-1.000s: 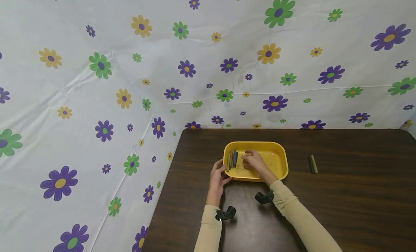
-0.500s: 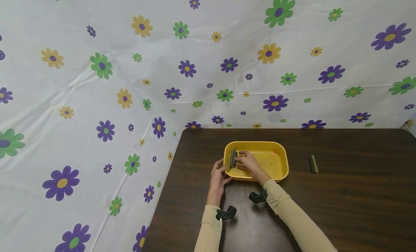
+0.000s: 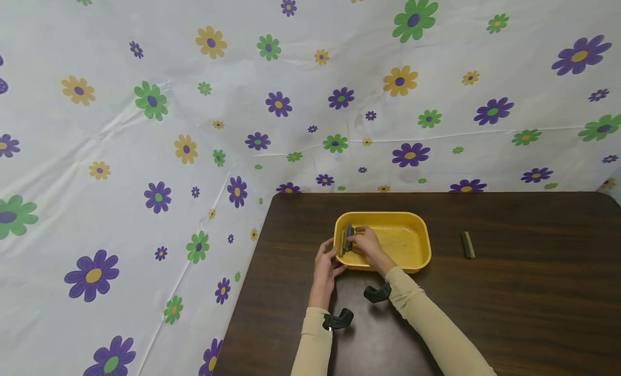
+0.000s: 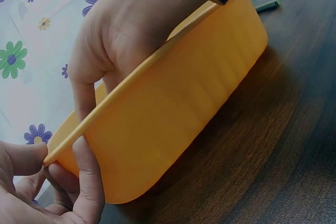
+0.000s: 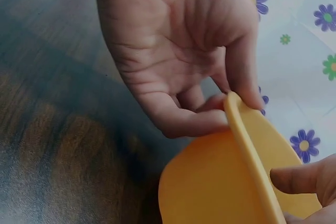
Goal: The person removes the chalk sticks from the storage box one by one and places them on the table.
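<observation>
A yellow plastic tub (image 3: 405, 245) stands on the dark table. My left hand (image 3: 324, 271) grips its left front corner, with the thumb over the rim and the other fingers against the outside wall, as the left wrist view shows. Inside the tub, several thin coloured sticks (image 3: 342, 244) lie side by side along the left end. My right hand (image 3: 370, 245) reaches in over the front rim, its fingertips right at the bluish stick on the row's right side. In the left wrist view the right fingertips are hidden behind the tub wall; I cannot tell whether they pinch a stick.
To the right of the tub, two more sticks, one dark green and one olive (image 3: 468, 245), lie together on the brown wood-grain table (image 3: 533, 290). A white cloth (image 3: 301, 69) with a flower print hangs behind and to the left.
My right hand has moved left inside the tub, from beside the row of sticks right up to it. The left hand and tub have stayed in place.
</observation>
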`<control>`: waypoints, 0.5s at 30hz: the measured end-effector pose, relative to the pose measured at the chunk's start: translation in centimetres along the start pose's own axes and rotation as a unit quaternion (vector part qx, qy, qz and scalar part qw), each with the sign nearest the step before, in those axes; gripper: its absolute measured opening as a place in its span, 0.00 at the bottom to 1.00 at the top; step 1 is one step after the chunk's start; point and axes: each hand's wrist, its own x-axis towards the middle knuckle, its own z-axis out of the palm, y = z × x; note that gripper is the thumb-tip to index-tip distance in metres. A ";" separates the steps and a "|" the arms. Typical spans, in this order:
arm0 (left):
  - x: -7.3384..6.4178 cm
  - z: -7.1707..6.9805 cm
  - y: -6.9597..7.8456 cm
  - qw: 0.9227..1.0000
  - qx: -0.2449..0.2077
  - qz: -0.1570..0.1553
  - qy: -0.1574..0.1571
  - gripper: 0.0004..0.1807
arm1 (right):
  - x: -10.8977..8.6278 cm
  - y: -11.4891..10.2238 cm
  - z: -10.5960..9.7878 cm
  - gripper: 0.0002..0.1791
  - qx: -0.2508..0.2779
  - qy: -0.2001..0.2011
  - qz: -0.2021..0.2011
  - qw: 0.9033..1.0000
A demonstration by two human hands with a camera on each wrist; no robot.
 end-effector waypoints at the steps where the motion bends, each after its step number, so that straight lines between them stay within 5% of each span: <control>1: 0.0 0.0 0.0 1.000 0.001 0.001 -0.002 0.23 | 0.0 0.0 0.1 0.31 -0.006 0.006 -0.003 1.000; 15: 0.1 -0.2 -0.1 1.000 -0.002 0.001 -0.007 0.22 | 0.0 0.2 0.2 0.33 -0.045 0.014 -0.027 0.999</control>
